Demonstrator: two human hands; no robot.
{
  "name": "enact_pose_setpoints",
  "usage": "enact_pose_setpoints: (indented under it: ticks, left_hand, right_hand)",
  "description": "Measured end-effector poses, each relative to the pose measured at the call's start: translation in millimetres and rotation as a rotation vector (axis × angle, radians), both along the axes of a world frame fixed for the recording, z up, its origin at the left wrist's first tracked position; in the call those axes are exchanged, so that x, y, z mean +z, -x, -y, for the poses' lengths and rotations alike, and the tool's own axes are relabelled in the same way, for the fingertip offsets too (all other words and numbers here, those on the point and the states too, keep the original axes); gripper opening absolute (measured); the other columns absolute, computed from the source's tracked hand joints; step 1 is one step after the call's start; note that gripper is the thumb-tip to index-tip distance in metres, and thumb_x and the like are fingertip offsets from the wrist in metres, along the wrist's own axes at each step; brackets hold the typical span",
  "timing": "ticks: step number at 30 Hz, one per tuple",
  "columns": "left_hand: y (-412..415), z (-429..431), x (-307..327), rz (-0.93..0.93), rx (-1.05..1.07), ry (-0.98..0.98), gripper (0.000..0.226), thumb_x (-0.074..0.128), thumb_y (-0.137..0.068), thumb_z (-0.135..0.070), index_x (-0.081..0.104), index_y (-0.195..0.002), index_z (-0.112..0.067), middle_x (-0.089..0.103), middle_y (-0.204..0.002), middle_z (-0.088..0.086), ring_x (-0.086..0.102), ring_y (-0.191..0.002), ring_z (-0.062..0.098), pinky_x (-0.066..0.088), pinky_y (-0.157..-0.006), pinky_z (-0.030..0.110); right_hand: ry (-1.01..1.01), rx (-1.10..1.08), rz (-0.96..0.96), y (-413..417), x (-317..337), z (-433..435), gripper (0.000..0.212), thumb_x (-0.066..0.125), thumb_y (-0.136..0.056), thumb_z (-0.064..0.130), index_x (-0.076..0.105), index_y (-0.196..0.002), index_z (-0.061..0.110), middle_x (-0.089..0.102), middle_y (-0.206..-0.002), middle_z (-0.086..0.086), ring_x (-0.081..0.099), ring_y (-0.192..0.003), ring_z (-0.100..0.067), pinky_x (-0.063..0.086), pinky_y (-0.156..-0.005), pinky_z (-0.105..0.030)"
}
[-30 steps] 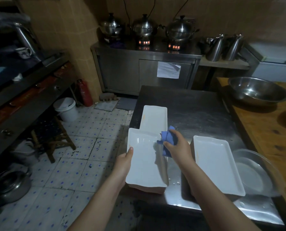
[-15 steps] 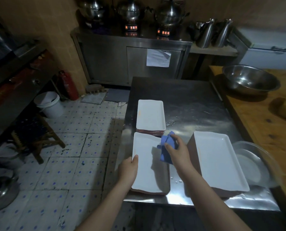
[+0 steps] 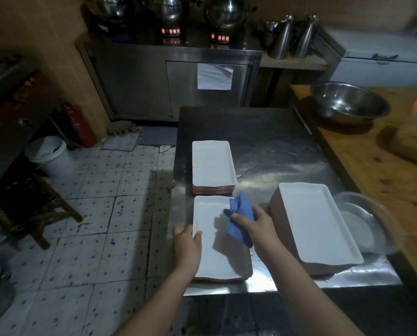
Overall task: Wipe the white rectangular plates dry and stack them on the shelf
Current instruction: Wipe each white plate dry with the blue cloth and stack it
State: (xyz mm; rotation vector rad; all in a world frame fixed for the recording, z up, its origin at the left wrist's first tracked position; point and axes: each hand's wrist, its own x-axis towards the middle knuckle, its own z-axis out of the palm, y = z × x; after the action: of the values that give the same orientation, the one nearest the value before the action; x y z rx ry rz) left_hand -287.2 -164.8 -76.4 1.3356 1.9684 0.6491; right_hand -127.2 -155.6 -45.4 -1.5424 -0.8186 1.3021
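A white rectangular plate [image 3: 214, 243] lies at the near left corner of a stainless-steel table [image 3: 263, 141]. The left hand [image 3: 186, 248] grips its left rim, thumb on top. The right hand [image 3: 256, 229] clutches a crumpled blue cloth [image 3: 241, 214] over the plate's far right part. Just behind stands a low stack of matching white plates [image 3: 212, 163]; a taller stack [image 3: 316, 221] sits to the right, beside a clear glass bowl [image 3: 370, 226]. A large steel mixing bowl [image 3: 348, 103] rests on the adjoining wooden counter [image 3: 372, 170]. On the tiled floor are a white bucket [image 3: 49, 154] and a red fire extinguisher [image 3: 78, 124]. The cloth and right hand cover part of the plate; the pots on the far cabinet are cut off at the top, and a yellowish object at the right edge is too blurred to identify.
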Motion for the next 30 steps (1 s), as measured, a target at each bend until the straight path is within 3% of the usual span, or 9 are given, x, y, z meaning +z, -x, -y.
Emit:
enact_pose_setpoints:
  ticks: [6,11,14,19,23,26,28,30]
  left_hand:
    - [9,-9,-6,0.011,-0.069,0.028,0.027,0.056,-0.091,-0.022,0.056,-0.114,-0.008,0.047,-0.120,0.010,0.051,-0.089,0.017,0.032,-0.072,0.018]
    - [17,-24,-2,0.023,-0.094,0.040,0.039,0.062,-0.087,-0.027,0.053,-0.119,-0.007,0.048,-0.123,0.013,0.054,-0.105,0.025,0.042,-0.091,0.027]
    - [14,-33,11,-0.044,-0.052,-0.050,0.043,0.061,-0.086,-0.030,0.051,-0.122,-0.010,0.049,-0.127,0.012,0.041,-0.120,0.030,0.032,-0.106,0.037]
    - [-16,-51,47,0.026,-0.072,-0.206,0.038,0.060,-0.087,-0.027,0.053,-0.121,-0.013,0.049,-0.127,0.009,0.036,-0.122,0.027,0.030,-0.102,0.033]
    - [-61,-59,76,0.138,-0.136,-0.277,0.035,0.061,-0.086,-0.022,0.055,-0.118,-0.012,0.051,-0.124,0.008,0.045,-0.117,0.026,0.034,-0.098,0.031]
    - [-104,-64,92,0.243,-0.203,-0.341,0.027,0.059,-0.088,-0.017,0.056,-0.114,-0.012,0.054,-0.118,0.007,0.048,-0.113,0.023,0.038,-0.099,0.034]
    - [-135,-66,99,0.303,-0.238,-0.389,0.023,0.059,-0.088,-0.016,0.057,-0.112,-0.012,0.055,-0.115,0.006,0.050,-0.110,0.021,0.039,-0.100,0.033]
    - [-168,-66,101,0.348,-0.257,-0.381,0.021,0.058,-0.089,-0.017,0.057,-0.110,-0.015,0.054,-0.115,0.003,0.052,-0.107,0.017,0.041,-0.099,0.032]
  right_hand:
    - [-0.005,-0.038,-0.055,-1,-3,-5,0.036,0.073,-0.080,0.011,0.059,-0.114,0.012,0.068,-0.097,-0.005,0.069,-0.075,-0.015,0.052,-0.054,-0.021]
    - [-0.026,-0.032,-0.092,-3,-1,-7,0.041,0.073,-0.081,0.009,0.057,-0.118,0.013,0.068,-0.099,-0.010,0.071,-0.078,-0.024,0.056,-0.059,-0.030]
    - [-0.091,-0.025,-0.201,-6,3,-9,0.043,0.067,-0.084,0.000,0.055,-0.120,0.020,0.067,-0.104,-0.006,0.072,-0.072,-0.019,0.054,-0.056,-0.024]
    - [-0.156,-0.098,-0.258,-31,13,-10,0.038,0.073,-0.079,0.006,0.065,-0.113,0.022,0.070,-0.105,-0.001,0.072,-0.084,-0.019,0.054,-0.063,-0.026]
    - [-0.189,-0.089,-0.148,-76,35,-8,0.058,0.081,-0.064,0.003,0.058,-0.115,0.020,0.072,-0.088,0.009,0.068,-0.079,-0.009,0.052,-0.066,-0.024]
    - [-0.219,-0.050,-0.148,-120,47,-2,0.044,0.068,-0.063,0.002,0.055,-0.105,-0.001,0.064,-0.079,-0.001,0.056,-0.075,-0.017,0.050,-0.072,-0.029]
    - [-0.243,-0.048,-0.129,-151,52,2,0.021,0.059,-0.075,-0.001,0.059,-0.095,0.004,0.055,-0.076,-0.009,0.045,-0.074,-0.018,0.047,-0.081,-0.035]
    - [-0.276,-0.046,-0.117,-182,54,5,0.015,0.053,-0.083,-0.003,0.060,-0.087,0.009,0.051,-0.065,-0.016,0.048,-0.066,-0.020,0.049,-0.069,-0.028]
